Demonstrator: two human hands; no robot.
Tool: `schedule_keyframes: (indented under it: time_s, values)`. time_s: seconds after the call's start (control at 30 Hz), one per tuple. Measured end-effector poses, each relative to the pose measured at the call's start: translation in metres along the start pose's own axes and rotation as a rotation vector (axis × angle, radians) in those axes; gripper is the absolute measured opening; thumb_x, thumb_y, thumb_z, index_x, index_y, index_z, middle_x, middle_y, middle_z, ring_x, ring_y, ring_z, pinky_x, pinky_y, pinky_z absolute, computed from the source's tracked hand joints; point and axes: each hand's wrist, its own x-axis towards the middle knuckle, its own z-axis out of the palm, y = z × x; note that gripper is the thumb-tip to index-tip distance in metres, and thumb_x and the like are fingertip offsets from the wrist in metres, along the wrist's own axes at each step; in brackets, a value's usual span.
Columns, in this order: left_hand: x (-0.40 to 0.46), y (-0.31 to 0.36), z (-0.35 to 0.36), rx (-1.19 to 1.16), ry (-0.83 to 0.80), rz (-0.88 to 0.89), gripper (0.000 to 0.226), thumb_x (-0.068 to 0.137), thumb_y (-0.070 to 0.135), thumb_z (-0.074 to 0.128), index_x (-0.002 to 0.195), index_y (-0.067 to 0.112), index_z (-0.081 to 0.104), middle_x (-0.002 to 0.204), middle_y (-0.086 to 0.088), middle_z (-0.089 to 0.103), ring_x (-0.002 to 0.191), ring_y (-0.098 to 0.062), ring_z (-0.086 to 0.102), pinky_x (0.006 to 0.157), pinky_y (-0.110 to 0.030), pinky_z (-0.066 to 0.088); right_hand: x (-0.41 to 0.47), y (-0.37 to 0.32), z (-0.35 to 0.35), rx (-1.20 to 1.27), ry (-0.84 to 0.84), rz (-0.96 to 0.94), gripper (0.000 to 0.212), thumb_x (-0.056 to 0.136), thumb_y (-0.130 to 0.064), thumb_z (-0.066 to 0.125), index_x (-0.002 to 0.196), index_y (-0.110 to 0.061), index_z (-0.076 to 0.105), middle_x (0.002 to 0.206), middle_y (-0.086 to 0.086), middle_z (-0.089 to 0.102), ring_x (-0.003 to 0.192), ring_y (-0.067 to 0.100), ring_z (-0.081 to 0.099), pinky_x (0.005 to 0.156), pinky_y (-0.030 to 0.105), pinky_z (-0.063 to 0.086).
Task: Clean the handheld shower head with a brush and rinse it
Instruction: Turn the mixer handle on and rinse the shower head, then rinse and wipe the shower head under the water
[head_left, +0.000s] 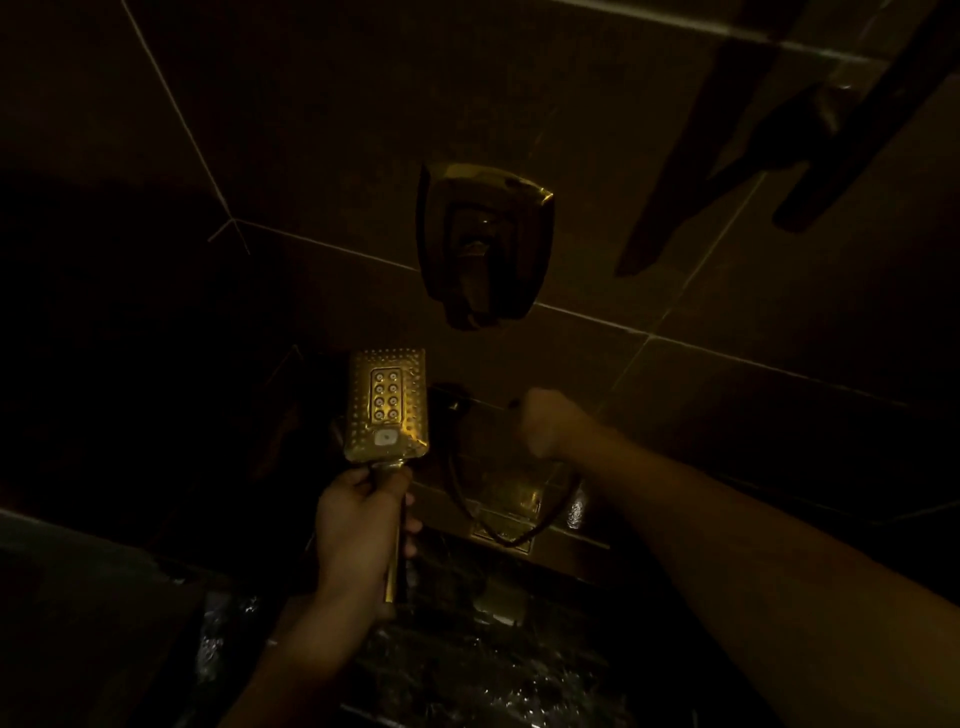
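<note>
- the left hand (361, 525) is wrapped round the handle of the handheld shower head (387, 404), holding it upright with the nozzle face turned toward the camera, just below the wall mixer valve (483, 244).
- the right hand (545, 421) reaches to the tiled wall (311, 130) just right of the shower head; its fingers look curled, but the light is too dim to say whether they hold anything — no brush can be made out.
- a dark hose (511, 538) loops low on the wall between the two arms.
- the floor (467, 670) below glistens wet.
- judgement: this looks like the rinse stage or the setup for it, the right hand perhaps at a water control.
- next move likely calls for water over the nozzle face — with the head steady and aimed down, away from the person.
</note>
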Motion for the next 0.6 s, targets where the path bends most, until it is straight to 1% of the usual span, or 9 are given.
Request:
schedule_keyframes:
  time_s: [0.07,0.1,0.17,0.23,0.3,0.37,0.43,0.5,0.6]
  values:
    - [-0.009,0.005,0.001,-0.058,-0.001,-0.058,0.016,0.095,0.021,0.071,0.107,0.010,0.071,0.083,-0.010,0.072,0.056,-0.015,0.065,0.043,-0.029,0.046,-0.022,0.006,0.008,0.246,0.131,-0.010,0.016,0.100,-0.022,0.051,0.112,-0.013,0.057,0.101,0.005,0.062,0.081,0.018,0.064,0.063,0.029,0.052]
    - [-0.013,0.009,0.000,-0.116,0.012,-0.089,0.017,0.094,0.022,0.072,0.107,0.010,0.072,0.084,-0.009,0.073,0.059,-0.015,0.065,0.046,-0.030,0.047,-0.039,0.009,0.014,0.371,0.174,-0.028,0.018,0.102,-0.027,0.049,0.115,-0.015,0.054,0.094,0.001,0.062,0.074,0.013,0.063,0.056,0.026,0.050]
    - [-0.018,0.020,-0.001,-0.264,0.063,-0.147,0.022,0.094,0.027,0.072,0.111,0.012,0.073,0.084,-0.005,0.072,0.064,-0.015,0.065,0.051,-0.032,0.048,-0.078,0.013,0.029,0.511,0.203,-0.086,0.018,0.103,-0.036,0.044,0.109,-0.022,0.054,0.080,-0.003,0.061,0.055,0.001,0.056,0.045,0.020,0.042]
    - [-0.022,0.033,0.001,-0.445,0.080,-0.218,0.033,0.097,0.032,0.069,0.123,0.013,0.070,0.085,-0.001,0.068,0.068,-0.014,0.062,0.060,-0.031,0.049,-0.115,0.013,0.042,0.551,0.198,-0.177,0.018,0.102,-0.045,0.044,0.098,-0.032,0.055,0.070,-0.003,0.061,0.047,0.000,0.052,0.044,0.021,0.042]
    - [-0.027,0.046,0.008,-0.578,0.054,-0.289,0.043,0.100,0.038,0.063,0.137,0.015,0.063,0.089,0.000,0.065,0.071,-0.014,0.059,0.072,-0.033,0.050,-0.149,0.010,0.046,0.527,0.188,-0.242,0.019,0.100,-0.050,0.045,0.097,-0.036,0.058,0.071,-0.002,0.064,0.051,0.003,0.056,0.048,0.024,0.045]
    - [-0.037,0.060,0.021,-0.679,0.041,-0.331,0.043,0.102,0.040,0.060,0.138,0.017,0.058,0.093,-0.002,0.065,0.072,-0.014,0.061,0.068,-0.033,0.052,-0.176,0.006,0.042,0.528,0.185,-0.281,0.018,0.099,-0.049,0.048,0.098,-0.037,0.060,0.073,-0.004,0.065,0.055,0.005,0.059,0.049,0.022,0.044]
    - [-0.051,0.074,0.036,-0.772,-0.002,-0.352,0.032,0.104,0.040,0.057,0.124,0.015,0.057,0.079,0.001,0.059,0.060,-0.012,0.056,0.055,-0.029,0.049,-0.200,0.003,0.036,0.571,0.208,-0.305,0.017,0.098,-0.050,0.049,0.097,-0.038,0.061,0.073,-0.005,0.066,0.058,0.007,0.061,0.049,0.022,0.044]
    - [-0.068,0.086,0.051,-0.816,-0.053,-0.376,0.020,0.104,0.038,0.057,0.100,0.018,0.056,0.065,0.005,0.048,0.050,-0.010,0.044,0.051,-0.026,0.042,-0.220,0.001,0.029,0.585,0.255,-0.321,0.018,0.097,-0.051,0.049,0.097,-0.038,0.061,0.073,-0.006,0.067,0.058,0.007,0.062,0.049,0.023,0.045]
    - [-0.096,0.104,0.070,-0.833,-0.019,-0.396,0.028,0.098,0.019,0.059,0.072,0.020,0.047,0.060,0.007,0.040,0.045,-0.009,0.036,0.048,-0.025,0.037,-0.239,0.003,0.015,0.566,0.328,-0.337,0.020,0.099,-0.049,0.048,0.103,-0.035,0.062,0.075,-0.005,0.068,0.061,0.010,0.064,0.055,0.033,0.052]
